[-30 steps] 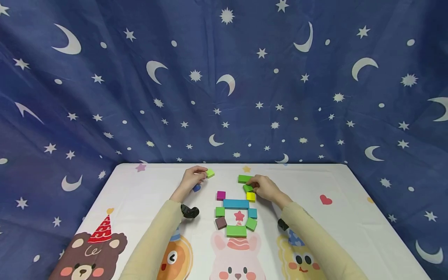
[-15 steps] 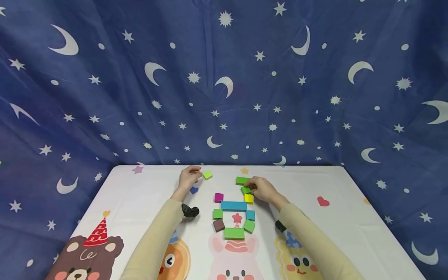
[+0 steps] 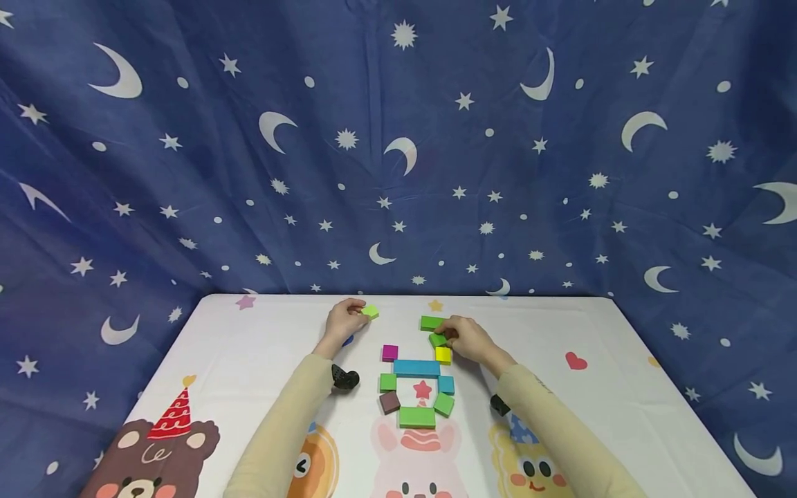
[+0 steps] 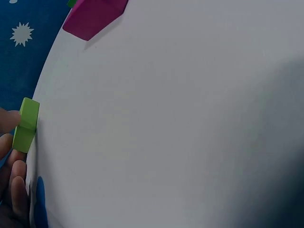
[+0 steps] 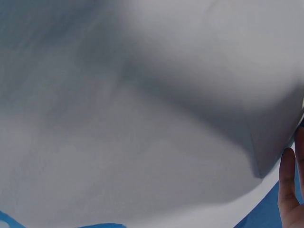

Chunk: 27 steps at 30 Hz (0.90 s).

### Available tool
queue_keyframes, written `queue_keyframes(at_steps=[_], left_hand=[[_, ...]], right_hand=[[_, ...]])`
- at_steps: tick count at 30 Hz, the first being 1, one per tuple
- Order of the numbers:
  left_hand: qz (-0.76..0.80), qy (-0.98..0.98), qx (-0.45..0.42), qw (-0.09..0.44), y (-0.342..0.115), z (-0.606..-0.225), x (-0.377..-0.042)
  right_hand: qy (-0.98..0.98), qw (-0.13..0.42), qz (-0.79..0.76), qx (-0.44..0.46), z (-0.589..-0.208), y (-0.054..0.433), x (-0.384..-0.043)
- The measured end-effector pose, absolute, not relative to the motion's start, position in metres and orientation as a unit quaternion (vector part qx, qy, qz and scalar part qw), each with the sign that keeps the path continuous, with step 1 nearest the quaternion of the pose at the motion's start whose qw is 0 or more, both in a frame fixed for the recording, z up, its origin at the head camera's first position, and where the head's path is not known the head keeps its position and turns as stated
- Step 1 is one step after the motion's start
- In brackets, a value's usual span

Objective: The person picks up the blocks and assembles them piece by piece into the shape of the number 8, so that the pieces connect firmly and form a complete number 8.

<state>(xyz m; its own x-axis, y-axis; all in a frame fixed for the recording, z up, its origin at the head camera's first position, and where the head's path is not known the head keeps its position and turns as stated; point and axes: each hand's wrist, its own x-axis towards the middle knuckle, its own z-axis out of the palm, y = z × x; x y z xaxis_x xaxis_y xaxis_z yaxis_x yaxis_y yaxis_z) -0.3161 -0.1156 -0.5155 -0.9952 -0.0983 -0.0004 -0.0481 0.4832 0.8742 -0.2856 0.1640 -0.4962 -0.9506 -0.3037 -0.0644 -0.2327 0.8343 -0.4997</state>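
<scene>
At the table's far side, my left hand [image 3: 346,319] pinches a lime green block [image 3: 370,312]. The left wrist view shows the thumb and a finger on that lime block [image 4: 26,126], the other fingers curled below it. Right of it, my right hand [image 3: 468,338] holds a small, turned green block [image 3: 438,339] with thumb and fingertips. That block lies between a long green block [image 3: 432,323] and a yellow block [image 3: 443,355]. Only some fingers [image 5: 287,178] of the right hand show in the right wrist view; its block is hidden there.
Nearer me, a magenta block [image 3: 389,353] and a long blue block [image 3: 416,368] top a ring of blocks, with a green block [image 3: 417,418] at its front and a brown block [image 3: 389,402] at its left. A starry blue curtain [image 3: 324,173] hangs behind the table.
Half a second ago my left hand stood slightly left of the lime block, apart from it; now it has moved right and grips it. My right hand stays at the small green block.
</scene>
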Motion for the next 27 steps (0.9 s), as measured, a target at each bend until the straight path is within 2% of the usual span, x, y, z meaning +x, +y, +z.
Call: queue_keyframes(at_steps=[27], left_hand=[[-0.468,-0.881,0.037,0.05,-0.1135,-0.5205,-0.3156]], right_hand=[[0.956,0.073,-0.25,-0.136,-0.4966,0.1626,-0.2865]])
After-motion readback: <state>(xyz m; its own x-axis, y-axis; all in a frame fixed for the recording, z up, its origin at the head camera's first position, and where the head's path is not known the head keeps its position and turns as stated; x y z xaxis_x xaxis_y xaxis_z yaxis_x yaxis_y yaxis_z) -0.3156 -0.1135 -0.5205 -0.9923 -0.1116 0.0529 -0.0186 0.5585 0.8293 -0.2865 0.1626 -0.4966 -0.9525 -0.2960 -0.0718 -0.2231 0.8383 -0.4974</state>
